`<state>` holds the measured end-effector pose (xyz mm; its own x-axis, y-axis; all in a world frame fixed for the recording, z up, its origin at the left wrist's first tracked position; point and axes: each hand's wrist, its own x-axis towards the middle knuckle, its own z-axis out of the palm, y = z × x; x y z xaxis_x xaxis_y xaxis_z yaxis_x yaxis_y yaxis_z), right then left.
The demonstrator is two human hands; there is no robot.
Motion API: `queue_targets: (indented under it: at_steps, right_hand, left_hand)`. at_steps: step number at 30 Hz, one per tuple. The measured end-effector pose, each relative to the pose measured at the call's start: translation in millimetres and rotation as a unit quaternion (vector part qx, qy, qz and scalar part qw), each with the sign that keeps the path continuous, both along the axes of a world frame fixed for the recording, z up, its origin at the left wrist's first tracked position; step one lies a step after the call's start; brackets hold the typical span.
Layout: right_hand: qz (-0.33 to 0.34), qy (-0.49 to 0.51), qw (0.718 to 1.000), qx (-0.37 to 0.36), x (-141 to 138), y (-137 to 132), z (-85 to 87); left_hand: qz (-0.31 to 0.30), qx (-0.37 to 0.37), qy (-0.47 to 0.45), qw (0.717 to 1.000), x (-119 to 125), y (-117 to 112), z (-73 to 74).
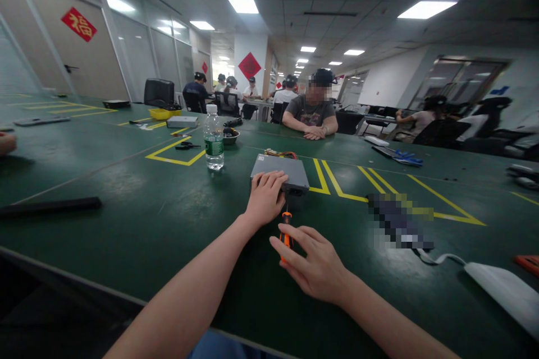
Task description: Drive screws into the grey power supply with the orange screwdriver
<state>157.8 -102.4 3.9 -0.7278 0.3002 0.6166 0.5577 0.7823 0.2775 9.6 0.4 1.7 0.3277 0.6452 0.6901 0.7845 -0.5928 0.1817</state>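
A grey metal computer power supply (281,167) lies on the green table, its coloured wires at the far side. My left hand (266,197) grips its near left part, fingers laid over the top and thumb at the front face. An orange and black screwdriver (287,230) points away from me, its shaft reaching the front face of the power supply. Around its handle, my right hand (314,261) has thumb and fingers loosely closed. Whether the tip sits in a screw cannot be made out.
A water bottle (214,143) stands left of the power supply, with a bowl (231,136) behind it. A black bar (50,206) lies at left. To the right are a blurred dark device (396,221) and a white power bank-like object (501,291). Someone (311,109) sits opposite.
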Motion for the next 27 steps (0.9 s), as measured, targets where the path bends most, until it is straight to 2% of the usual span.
queue_targets:
  at_steps: [5, 9, 14, 18, 21, 24, 27]
  right_hand:
    - [0.015, 0.035, 0.999, 0.034, 1, 1, -5.7]
    - [0.028, 0.055, 0.998, 0.007, 2, 3, -10.7]
    - [0.025, 0.043, 0.999, -0.022, 1, 1, -6.1]
    - [-0.001, 0.004, 1.000, 0.003, -1, 0, 0.3]
    - [-0.006, 0.009, 1.000, 0.025, -3, 0, 2.0]
    - [-0.004, 0.023, 0.999, 0.046, -2, 1, -1.0]
    - [0.013, 0.036, 0.999, 0.036, -1, 3, -6.9]
  left_hand:
    - [0.001, 0.005, 0.001, 1.000, 0, -1, 0.1]
    - [-0.002, 0.005, -0.003, 1.000, 0, 0, -0.2]
    - [0.000, 0.006, -0.003, 1.000, 0, 0, -1.0]
    - [0.000, 0.005, 0.001, 1.000, 0, 0, -0.7]
    - [0.000, 0.002, 0.001, 1.000, 0, -1, 0.3]
    - [0.002, 0.002, -0.002, 1.000, 0, -1, 0.9]
    - [0.001, 0.003, -0.003, 1.000, 0, -2, 0.9]
